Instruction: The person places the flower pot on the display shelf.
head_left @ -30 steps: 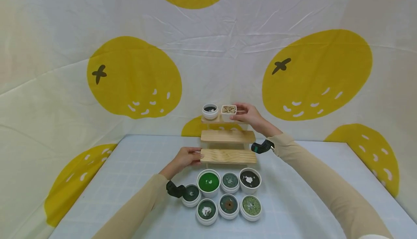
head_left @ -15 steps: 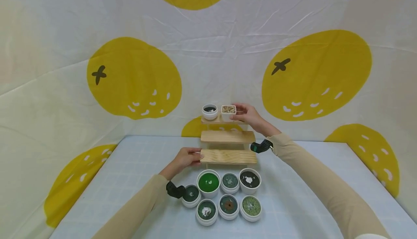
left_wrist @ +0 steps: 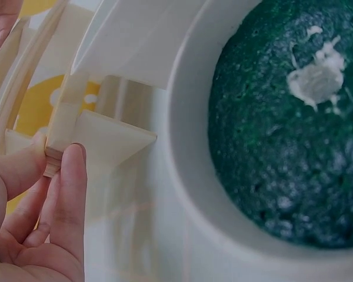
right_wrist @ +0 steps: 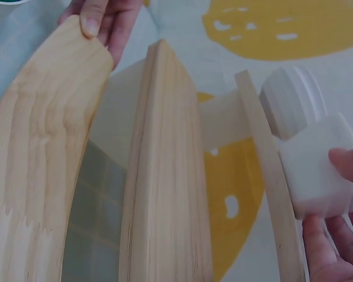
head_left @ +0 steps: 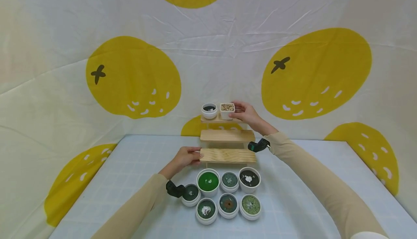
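Note:
My right hand (head_left: 249, 116) holds a small white square pot (head_left: 227, 112), filled with tan gravel-like bits, by its right side. The pot stands on the top step (head_left: 213, 121) of a three-step wooden stand. Just left of it sits a white round pot (head_left: 209, 111) with a dark top. In the right wrist view, the square pot (right_wrist: 317, 167) lies between thumb and fingers, close to the round pot (right_wrist: 291, 100). My left hand (head_left: 185, 158) pinches the left end of the lowest step (head_left: 228, 156); the left wrist view shows thumb and fingers on that board end (left_wrist: 60, 138).
The middle step (head_left: 227, 135) holds nothing. In front of the stand, several white round pots cluster on the pale checked cloth, among them a bright green one (head_left: 208, 181) and a speckled green one (head_left: 251, 205). A fruit-printed sheet (head_left: 221, 68) hangs behind.
My right hand and the square pot have shifted very slightly left, toward the round pot. The left hand keeps its pinch on the lowest step, and the front pots stay put.

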Demonstrator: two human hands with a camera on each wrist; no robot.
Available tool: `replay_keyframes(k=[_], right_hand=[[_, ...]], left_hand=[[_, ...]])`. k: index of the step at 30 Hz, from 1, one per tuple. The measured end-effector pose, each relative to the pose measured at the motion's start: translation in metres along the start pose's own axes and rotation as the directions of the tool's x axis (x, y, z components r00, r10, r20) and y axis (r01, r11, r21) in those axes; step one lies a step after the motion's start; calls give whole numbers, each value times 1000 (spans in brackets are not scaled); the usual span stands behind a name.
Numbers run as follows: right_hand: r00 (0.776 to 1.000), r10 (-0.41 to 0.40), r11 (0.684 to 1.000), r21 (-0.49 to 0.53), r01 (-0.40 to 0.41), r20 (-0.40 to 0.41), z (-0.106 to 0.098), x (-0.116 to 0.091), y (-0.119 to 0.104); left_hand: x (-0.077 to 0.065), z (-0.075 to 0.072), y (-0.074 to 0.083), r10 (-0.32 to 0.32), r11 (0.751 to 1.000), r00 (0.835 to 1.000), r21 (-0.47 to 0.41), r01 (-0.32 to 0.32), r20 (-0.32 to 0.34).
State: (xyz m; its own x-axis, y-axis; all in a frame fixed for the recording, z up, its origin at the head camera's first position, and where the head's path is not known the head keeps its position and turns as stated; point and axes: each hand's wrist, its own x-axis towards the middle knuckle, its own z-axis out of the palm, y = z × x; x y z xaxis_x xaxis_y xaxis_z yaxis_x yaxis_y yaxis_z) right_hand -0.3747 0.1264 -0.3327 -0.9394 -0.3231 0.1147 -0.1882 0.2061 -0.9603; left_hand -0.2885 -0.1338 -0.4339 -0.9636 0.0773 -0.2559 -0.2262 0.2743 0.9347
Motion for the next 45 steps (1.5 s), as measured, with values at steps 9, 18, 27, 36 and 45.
replay_keyframes(k=[9,18,27,36,45], right_hand=[[1000,-17,999,-28,16,-20,3,1,-2],[999,-15,999,-30,13,-53,5,-5,-4],[988,-82,996,-53,76,-134,3,-21,0],[943,-191,981,-84,175,-271,3,-45,10],[929,-237,971,-108,215,-284,2,-69,13]], left_hand=[[0,-1,0,0,1000,1000,-10,0,-7],[0,0,0,9,1000,1000,-6,-10,-12],[1,0,-3,16,1000,1000,-16,-16,-6],[1,0,-2,17,1000,1000,-8,-17,-3],[-3,-1,1,28,1000,1000,-10,-28,3]])
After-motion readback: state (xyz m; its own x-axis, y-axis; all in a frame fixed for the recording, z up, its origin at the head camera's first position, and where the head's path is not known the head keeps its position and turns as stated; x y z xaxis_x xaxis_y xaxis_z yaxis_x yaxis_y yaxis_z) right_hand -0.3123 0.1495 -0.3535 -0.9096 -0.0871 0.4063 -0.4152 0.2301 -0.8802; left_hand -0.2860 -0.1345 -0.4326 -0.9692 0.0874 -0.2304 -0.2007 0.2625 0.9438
